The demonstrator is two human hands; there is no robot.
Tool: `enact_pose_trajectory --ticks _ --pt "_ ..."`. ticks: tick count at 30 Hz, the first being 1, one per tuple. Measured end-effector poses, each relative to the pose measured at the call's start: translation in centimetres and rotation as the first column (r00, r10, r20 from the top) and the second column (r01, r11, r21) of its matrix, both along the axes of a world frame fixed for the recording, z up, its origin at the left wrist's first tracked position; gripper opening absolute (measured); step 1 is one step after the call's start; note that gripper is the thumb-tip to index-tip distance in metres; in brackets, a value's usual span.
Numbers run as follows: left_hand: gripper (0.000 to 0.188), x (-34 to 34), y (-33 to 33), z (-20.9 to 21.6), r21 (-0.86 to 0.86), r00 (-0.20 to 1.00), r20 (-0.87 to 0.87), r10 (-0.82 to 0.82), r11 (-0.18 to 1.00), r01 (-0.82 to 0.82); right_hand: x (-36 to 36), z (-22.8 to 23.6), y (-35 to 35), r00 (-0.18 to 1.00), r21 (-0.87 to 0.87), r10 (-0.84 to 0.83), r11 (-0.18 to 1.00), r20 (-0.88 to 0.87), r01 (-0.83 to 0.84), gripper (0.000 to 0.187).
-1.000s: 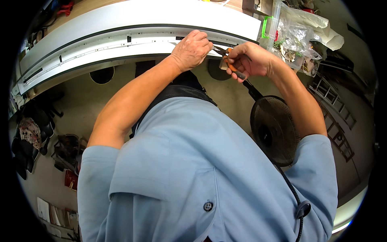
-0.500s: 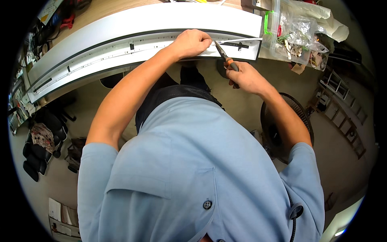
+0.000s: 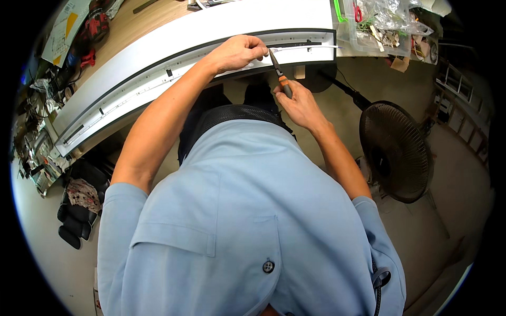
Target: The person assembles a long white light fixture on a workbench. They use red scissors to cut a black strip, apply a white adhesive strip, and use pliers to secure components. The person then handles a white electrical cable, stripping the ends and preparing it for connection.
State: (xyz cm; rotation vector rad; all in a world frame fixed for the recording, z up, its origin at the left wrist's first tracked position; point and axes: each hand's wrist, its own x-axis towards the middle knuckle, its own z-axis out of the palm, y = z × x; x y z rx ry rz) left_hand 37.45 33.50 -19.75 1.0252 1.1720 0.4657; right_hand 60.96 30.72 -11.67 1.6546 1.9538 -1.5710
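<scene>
A long white light housing with a black rim lies across the bench, an LED strip along its inside. My left hand is closed over its right part, fingertips pinching the end of a thin white cable. That cable runs right, past a black bracket, to beyond the housing's end. In my right hand I grip long-nose pliers with orange and dark handles. Their tip meets the cable end at my left fingertips; whether the jaws close on it is too small to tell.
Right of the housing stands a clear plastic bin of scraps and plastic bags. A black fan is on the floor to my right. A red and black power tool lies at the bench's far left. A black chair stands lower left.
My view has shifted, so the bench and fan sit differently in it. The pliers' tip has come closer to my left fingertips, and my right hand is nearer my left.
</scene>
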Motion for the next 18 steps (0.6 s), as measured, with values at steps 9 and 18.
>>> enact_pose_trajectory --ticks 9,18 --pt "0.039 0.4 -0.3 -0.3 0.037 0.998 -0.066 0.003 0.999 -0.001 0.3 -0.7 -0.6 0.998 -0.001 -0.030 1.000 -0.058 0.030 0.030" --pt "0.038 0.5 -0.7 -0.5 0.064 0.995 -0.065 0.075 0.995 -0.071 -0.2 -0.7 -0.6 1.000 0.007 -0.009 1.000 -0.005 0.009 0.029"
